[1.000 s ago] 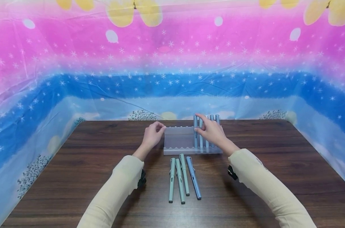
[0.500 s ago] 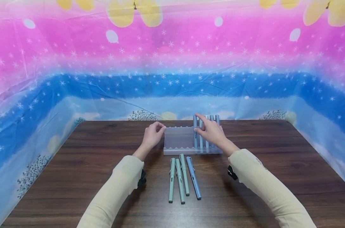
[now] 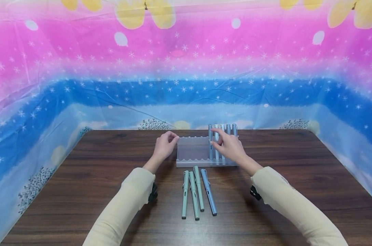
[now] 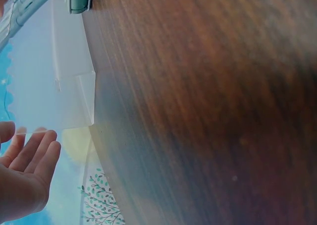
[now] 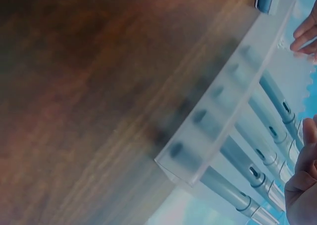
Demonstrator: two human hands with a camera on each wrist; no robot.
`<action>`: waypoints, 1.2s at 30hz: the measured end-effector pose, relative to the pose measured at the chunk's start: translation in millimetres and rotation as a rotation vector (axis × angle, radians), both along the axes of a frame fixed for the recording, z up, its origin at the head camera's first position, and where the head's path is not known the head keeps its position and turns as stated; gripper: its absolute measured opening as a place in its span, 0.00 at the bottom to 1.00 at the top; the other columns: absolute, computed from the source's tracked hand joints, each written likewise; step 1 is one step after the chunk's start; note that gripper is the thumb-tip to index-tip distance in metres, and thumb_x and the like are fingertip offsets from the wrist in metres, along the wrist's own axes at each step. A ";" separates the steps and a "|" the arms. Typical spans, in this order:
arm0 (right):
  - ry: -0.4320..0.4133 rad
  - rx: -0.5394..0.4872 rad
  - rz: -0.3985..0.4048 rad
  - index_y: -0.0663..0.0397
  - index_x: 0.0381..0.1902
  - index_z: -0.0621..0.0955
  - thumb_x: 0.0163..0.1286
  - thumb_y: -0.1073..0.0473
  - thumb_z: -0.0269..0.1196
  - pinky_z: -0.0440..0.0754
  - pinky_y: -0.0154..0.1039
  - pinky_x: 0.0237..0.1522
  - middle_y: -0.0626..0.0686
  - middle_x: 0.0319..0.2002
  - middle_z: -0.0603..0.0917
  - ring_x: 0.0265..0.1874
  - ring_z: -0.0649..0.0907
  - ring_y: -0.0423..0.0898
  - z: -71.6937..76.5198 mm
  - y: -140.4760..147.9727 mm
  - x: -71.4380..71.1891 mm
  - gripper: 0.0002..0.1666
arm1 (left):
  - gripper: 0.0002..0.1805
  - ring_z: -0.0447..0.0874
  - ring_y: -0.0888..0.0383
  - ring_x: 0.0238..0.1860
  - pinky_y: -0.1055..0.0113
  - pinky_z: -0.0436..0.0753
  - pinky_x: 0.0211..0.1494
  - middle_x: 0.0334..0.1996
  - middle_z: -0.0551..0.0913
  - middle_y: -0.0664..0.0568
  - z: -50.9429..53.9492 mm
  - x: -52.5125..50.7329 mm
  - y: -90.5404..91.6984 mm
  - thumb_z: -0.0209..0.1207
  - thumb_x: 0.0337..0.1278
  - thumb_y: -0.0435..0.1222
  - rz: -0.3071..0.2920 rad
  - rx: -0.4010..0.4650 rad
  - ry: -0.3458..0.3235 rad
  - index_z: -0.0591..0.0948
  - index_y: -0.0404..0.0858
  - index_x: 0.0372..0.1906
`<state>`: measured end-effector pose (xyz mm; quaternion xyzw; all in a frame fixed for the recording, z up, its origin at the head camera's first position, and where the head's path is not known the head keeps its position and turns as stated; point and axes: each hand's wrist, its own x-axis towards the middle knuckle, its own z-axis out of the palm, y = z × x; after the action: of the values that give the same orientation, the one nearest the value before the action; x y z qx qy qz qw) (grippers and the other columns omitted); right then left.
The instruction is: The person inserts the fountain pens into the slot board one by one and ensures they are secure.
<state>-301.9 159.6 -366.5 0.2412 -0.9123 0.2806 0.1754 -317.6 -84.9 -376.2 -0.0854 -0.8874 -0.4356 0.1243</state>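
A clear plastic pen rack (image 3: 192,149) with scalloped edges stands on the table. My left hand (image 3: 165,145) pinches its upper left corner between thumb and fingers; the left wrist view shows the hand (image 4: 30,173) at the rack's clear edge. Several capped blue-grey and pale pens stand side by side in the rack's right part, the leftmost a blue-grey pen (image 3: 210,150). Beside that pen's cap is my right hand (image 3: 232,147), thumb and index finger apart. From the right wrist, the pens' barrels (image 5: 240,160) show in the rack; part of the right hand (image 5: 303,185) is cut off.
Three green pens (image 3: 185,194) lie in front of the rack, beside one loose blue pen (image 3: 209,193). The dark wood table (image 3: 112,157) has its far edge just behind the rack. A printed cloth (image 3: 186,92) surrounds the back and sides.
My right hand has drawn slightly right and down from the leftmost pen's top, its index finger now lower. That pen stays upright in the rack. The left hand has not moved.
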 end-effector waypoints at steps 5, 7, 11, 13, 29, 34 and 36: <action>-0.016 0.009 0.031 0.50 0.57 0.69 0.59 0.56 0.61 0.63 0.34 0.10 0.41 0.17 0.73 0.10 0.69 0.38 -5.4 -0.3 7.7 0.27 | 0.09 0.76 0.51 0.41 0.59 0.72 0.45 0.36 0.81 0.45 0.6 0.8 -0.1 0.53 0.58 0.37 -0.001 -0.009 0.004 0.78 0.34 0.36; -0.017 0.014 0.049 0.50 0.57 0.69 0.59 0.56 0.61 0.64 0.34 0.10 0.40 0.17 0.73 0.10 0.69 0.37 -7.1 -0.5 10.8 0.27 | 0.09 0.76 0.51 0.41 0.59 0.71 0.45 0.36 0.81 0.45 0.5 0.7 -0.1 0.53 0.58 0.37 0.000 -0.009 0.006 0.78 0.34 0.36; -0.033 0.020 0.083 0.49 0.57 0.69 0.59 0.56 0.61 0.65 0.34 0.10 0.38 0.18 0.74 0.11 0.70 0.36 -10.6 -1.2 16.9 0.27 | 0.09 0.76 0.51 0.40 0.59 0.72 0.44 0.35 0.81 0.45 -0.2 0.2 -0.1 0.53 0.58 0.37 0.002 -0.003 0.008 0.78 0.34 0.35; -0.046 0.027 0.095 0.48 0.57 0.69 0.59 0.56 0.61 0.66 0.34 0.11 0.38 0.18 0.74 0.11 0.70 0.35 -12.7 -1.4 19.8 0.27 | 0.09 0.77 0.51 0.40 0.59 0.72 0.44 0.35 0.81 0.45 -0.2 0.2 0.0 0.53 0.58 0.36 0.003 -0.001 0.007 0.78 0.34 0.35; -0.190 0.079 0.156 0.51 0.53 0.72 0.59 0.56 0.61 0.67 0.32 0.12 0.38 0.20 0.75 0.11 0.70 0.36 -19.6 -2.1 37.4 0.24 | 0.09 0.76 0.51 0.42 0.59 0.72 0.45 0.36 0.81 0.45 -0.1 -0.4 -0.1 0.52 0.59 0.37 -0.003 0.010 -0.011 0.78 0.35 0.36; -0.213 0.076 0.226 0.55 0.49 0.74 0.58 0.58 0.62 0.69 0.33 0.14 0.39 0.20 0.75 0.13 0.71 0.36 -22.4 -0.7 39.2 0.21 | 0.09 0.76 0.51 0.42 0.59 0.72 0.45 0.37 0.81 0.45 -0.8 -0.9 -0.3 0.53 0.58 0.37 -0.004 0.014 -0.006 0.78 0.34 0.35; -0.219 0.071 0.250 0.56 0.48 0.74 0.58 0.59 0.62 0.70 0.33 0.16 0.39 0.20 0.75 0.14 0.72 0.36 -24.1 0.0 39.3 0.20 | 0.08 0.76 0.51 0.42 0.59 0.72 0.45 0.36 0.81 0.44 -1.0 -1.0 -0.4 0.53 0.58 0.36 -0.005 0.016 -0.001 0.78 0.34 0.35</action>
<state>-262.6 159.5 -390.6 0.3268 -0.8982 0.2924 0.0298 -318.7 -85.3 -377.2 -0.0864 -0.8837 -0.4431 0.1232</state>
